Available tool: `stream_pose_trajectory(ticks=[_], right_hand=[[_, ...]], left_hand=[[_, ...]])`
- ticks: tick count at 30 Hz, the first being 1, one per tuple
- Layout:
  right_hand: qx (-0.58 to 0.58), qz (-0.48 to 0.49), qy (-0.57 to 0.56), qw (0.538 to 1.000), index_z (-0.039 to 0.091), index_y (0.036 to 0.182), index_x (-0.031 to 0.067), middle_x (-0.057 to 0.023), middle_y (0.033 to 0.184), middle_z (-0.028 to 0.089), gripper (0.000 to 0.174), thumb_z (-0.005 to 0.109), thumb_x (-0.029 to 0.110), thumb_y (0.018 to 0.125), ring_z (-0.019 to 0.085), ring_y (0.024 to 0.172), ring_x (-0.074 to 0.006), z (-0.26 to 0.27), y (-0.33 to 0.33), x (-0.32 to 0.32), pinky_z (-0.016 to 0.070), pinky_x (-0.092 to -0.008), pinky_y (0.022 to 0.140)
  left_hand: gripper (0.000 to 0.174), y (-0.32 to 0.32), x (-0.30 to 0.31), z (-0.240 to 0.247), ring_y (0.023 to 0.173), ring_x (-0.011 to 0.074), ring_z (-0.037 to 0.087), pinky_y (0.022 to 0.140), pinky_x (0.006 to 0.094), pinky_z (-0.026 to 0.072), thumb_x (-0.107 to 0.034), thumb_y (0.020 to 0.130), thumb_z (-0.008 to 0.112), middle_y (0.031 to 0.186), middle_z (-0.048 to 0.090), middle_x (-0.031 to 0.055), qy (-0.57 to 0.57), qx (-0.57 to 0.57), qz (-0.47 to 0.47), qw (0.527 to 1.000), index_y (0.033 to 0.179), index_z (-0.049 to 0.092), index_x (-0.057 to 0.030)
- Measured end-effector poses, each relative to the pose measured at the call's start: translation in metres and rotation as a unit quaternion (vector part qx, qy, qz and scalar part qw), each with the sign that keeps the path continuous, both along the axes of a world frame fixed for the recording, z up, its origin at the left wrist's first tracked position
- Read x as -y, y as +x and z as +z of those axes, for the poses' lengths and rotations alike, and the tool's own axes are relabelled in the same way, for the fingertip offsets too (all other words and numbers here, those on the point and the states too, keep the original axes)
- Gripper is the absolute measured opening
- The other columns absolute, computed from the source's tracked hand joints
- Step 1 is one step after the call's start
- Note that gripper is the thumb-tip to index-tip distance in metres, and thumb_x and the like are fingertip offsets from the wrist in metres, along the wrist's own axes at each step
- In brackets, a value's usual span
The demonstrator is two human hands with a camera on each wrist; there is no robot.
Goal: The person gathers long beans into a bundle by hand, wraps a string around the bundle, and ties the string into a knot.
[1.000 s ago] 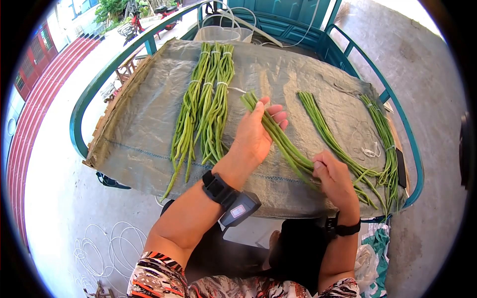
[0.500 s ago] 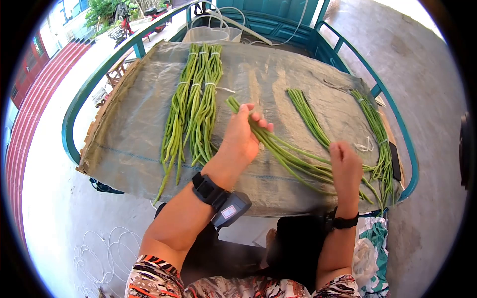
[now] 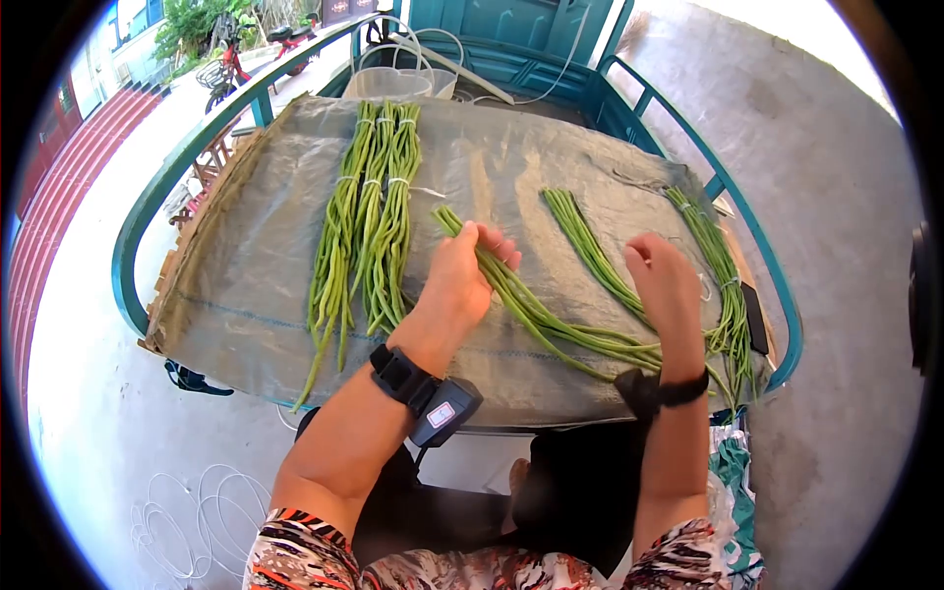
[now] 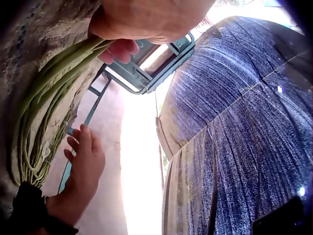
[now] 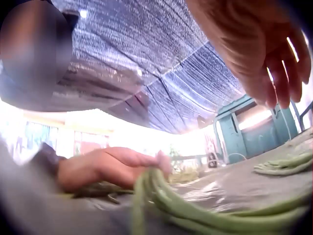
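Observation:
In the head view my left hand (image 3: pixel 460 281) grips some long green beans (image 3: pixel 526 313) near their upper ends, thumb over them; their tails trail right across the sheet. My right hand (image 3: pixel 669 285) is raised above the sheet, holding nothing, its fingers loosely bent; the right wrist view shows them hanging apart. Below it lie the tails of a loose bean pile (image 3: pixel 590 251). In the left wrist view the beans (image 4: pixel 54 88) curve down from my left hand (image 4: pixel 146 19), with my right hand (image 4: pixel 85 169) apart from them.
Several tied bean bundles (image 3: pixel 379 206) lie on the left of the grey sheet (image 3: pixel 246 246). Another tied bundle (image 3: pixel 718 256) and a dark flat object (image 3: pixel 754 318) are at the right edge. A teal rail (image 3: pixel 157 202) curves around the left side; clear tubs (image 3: pixel 393 83) stand behind.
My right hand has let go of the bean tails and moved up, off them. My left hand still grips the beans. The whole head view has shifted, with the scene moving left.

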State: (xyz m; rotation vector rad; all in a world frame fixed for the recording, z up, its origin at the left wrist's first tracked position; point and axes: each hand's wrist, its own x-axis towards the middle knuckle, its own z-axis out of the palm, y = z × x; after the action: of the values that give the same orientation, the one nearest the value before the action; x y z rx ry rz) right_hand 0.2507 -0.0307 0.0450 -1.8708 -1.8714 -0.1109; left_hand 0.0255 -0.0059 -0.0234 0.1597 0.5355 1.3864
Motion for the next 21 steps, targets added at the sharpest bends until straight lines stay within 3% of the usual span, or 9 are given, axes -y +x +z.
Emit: stream_pose_trajectory(ticks=[3, 6, 7, 10, 13, 21], right_hand=[[0.075, 0.008, -0.013, 0.997, 0.066, 0.084, 0.0120, -0.0132, 0.081, 0.065, 0.020, 0.055, 0.027, 0.080, 0.062, 0.080, -0.0318, -0.026, 0.014, -0.059, 0.0473, -0.0420, 0.068], [0.038, -0.013, -0.119, 0.992, 0.067, 0.081, 0.0109, -0.0132, 0.082, 0.066, 0.020, 0.058, 0.027, 0.075, 0.062, 0.080, -0.0319, -0.059, 0.032, -0.096, 0.0467, -0.0431, 0.066], [-0.039, 0.012, -0.122, 0.992, 0.066, 0.078, 0.0070, -0.0139, 0.075, 0.065, 0.020, 0.058, 0.025, 0.073, 0.062, 0.070, -0.0313, -0.064, 0.037, -0.098, 0.0460, -0.0418, 0.062], [-0.086, 0.036, -0.146, 0.985, 0.064, 0.075, 0.0043, -0.0122, 0.066, 0.062, 0.019, 0.058, 0.022, 0.073, 0.059, 0.060, -0.0275, -0.076, 0.051, -0.111, 0.0448, -0.0394, 0.058], [-0.236, 0.018, -0.156, 0.959, 0.061, 0.072, 0.0039, -0.0098, 0.060, 0.060, 0.018, 0.059, 0.022, 0.073, 0.055, 0.055, -0.0245, -0.078, 0.057, -0.113, 0.0437, -0.0383, 0.056], [-0.048, 0.061, -0.079, 0.994, 0.059, 0.076, 0.0003, -0.0113, 0.070, 0.062, 0.016, 0.058, 0.017, 0.079, 0.060, 0.057, -0.0184, -0.077, 0.047, -0.106, 0.0447, -0.0324, 0.054]], left_hand=[[0.015, 0.000, -0.001, -0.006, 0.066, 0.0185, 0.050, 0.072, 0.0405, 0.0496, -0.018, 0.099, 0.039, 0.075, 0.051, 0.0040, 0.009, 0.012, -0.007, 1.000, 0.094, 0.045, -0.0047], [0.013, 0.000, -0.001, -0.005, 0.065, 0.0183, 0.049, 0.068, 0.0393, 0.0495, -0.018, 0.098, 0.041, 0.075, 0.050, 0.0039, 0.009, 0.019, -0.010, 1.000, 0.093, 0.045, -0.0059], [0.012, -0.001, -0.001, -0.005, 0.065, 0.0183, 0.049, 0.066, 0.0388, 0.0494, -0.017, 0.097, 0.042, 0.075, 0.049, 0.0039, 0.010, 0.021, -0.012, 1.000, 0.092, 0.046, -0.0065], [0.012, -0.001, -0.002, -0.008, 0.064, 0.0177, 0.049, 0.065, 0.0376, 0.0489, -0.018, 0.097, 0.043, 0.075, 0.048, 0.0037, -0.001, 0.017, -0.021, 1.000, 0.093, 0.046, -0.0070], [0.012, -0.001, -0.002, -0.009, 0.064, 0.0175, 0.048, 0.064, 0.0371, 0.0489, -0.019, 0.097, 0.044, 0.075, 0.048, 0.0035, 0.004, 0.019, -0.026, 0.999, 0.094, 0.046, -0.0074], [0.015, 0.000, -0.006, -0.011, 0.063, 0.0173, 0.049, 0.066, 0.0378, 0.0486, -0.019, 0.098, 0.043, 0.074, 0.050, 0.0033, -0.010, 0.028, -0.030, 0.999, 0.094, 0.047, -0.0053]])
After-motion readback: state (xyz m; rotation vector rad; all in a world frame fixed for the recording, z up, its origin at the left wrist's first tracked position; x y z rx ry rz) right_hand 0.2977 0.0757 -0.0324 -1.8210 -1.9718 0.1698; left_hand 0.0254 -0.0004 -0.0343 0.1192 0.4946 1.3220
